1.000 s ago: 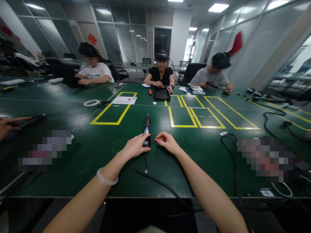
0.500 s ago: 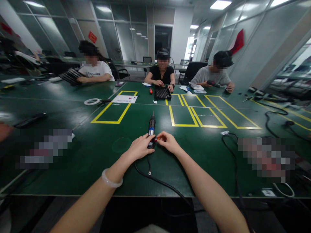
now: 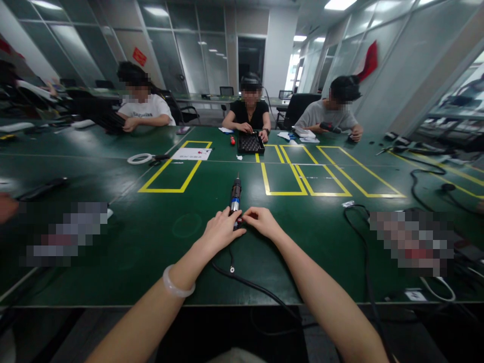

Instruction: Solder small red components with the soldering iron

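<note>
A dark electric screwdriver [image 3: 235, 194] with a silver and blue band lies on the green table, its bit pointing away from me. My left hand [image 3: 224, 226] holds it down near its rear end, thumb and fingers to either side. At the right side of that rear end is a small red part [image 3: 239, 220]. Against it, my right hand [image 3: 260, 221] has thumb and forefinger brought together; whatever they pinch is too small to make out. A black cable [image 3: 257, 287] runs from the tool towards the table's front edge, beside a thin lead with a ring terminal [image 3: 232, 269].
Yellow tape outlines [image 3: 283, 193] mark the green table [image 3: 151, 237]. Across from me a person works over a black tray [image 3: 251, 143]. A white sheet [image 3: 191, 154] and a white cable coil [image 3: 139, 159] lie left of centre. Another black cable [image 3: 366, 252] trails at right.
The view has shifted slightly. My left hand still rests on the screwdriver, and the orange-red bit that showed at my right fingertips is now mostly hidden. The person at far left has lowered a black object.
</note>
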{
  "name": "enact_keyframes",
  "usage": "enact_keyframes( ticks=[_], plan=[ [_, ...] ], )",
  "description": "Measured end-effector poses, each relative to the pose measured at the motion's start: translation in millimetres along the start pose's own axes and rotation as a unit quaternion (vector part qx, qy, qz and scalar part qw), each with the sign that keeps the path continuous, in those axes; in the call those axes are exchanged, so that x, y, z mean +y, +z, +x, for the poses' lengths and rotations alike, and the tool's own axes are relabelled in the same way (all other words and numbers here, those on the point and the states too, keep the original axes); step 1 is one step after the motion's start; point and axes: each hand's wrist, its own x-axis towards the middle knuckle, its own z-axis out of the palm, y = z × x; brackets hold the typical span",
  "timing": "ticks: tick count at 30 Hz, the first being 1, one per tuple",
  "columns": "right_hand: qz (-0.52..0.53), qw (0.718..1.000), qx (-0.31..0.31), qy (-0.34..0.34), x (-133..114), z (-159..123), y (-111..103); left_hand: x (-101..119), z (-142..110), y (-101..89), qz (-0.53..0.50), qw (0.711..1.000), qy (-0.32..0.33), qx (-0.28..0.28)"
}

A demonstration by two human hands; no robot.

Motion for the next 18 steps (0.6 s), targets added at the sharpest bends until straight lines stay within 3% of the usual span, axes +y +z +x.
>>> enact_keyframes(
  ticks=[8,18],
  plan=[
    [0.010,1.000,0.003,0.001,-5.4,-2.0,-3.3,5.9,5.2,13.7,0.030,0.996,-0.054,0.062],
    [0.043,0.997,-0.048,-0.031,-11.4,-7.4,-1.1,-20.7,0.8,6.4,0.087,0.995,-0.029,0.040]
  ],
)
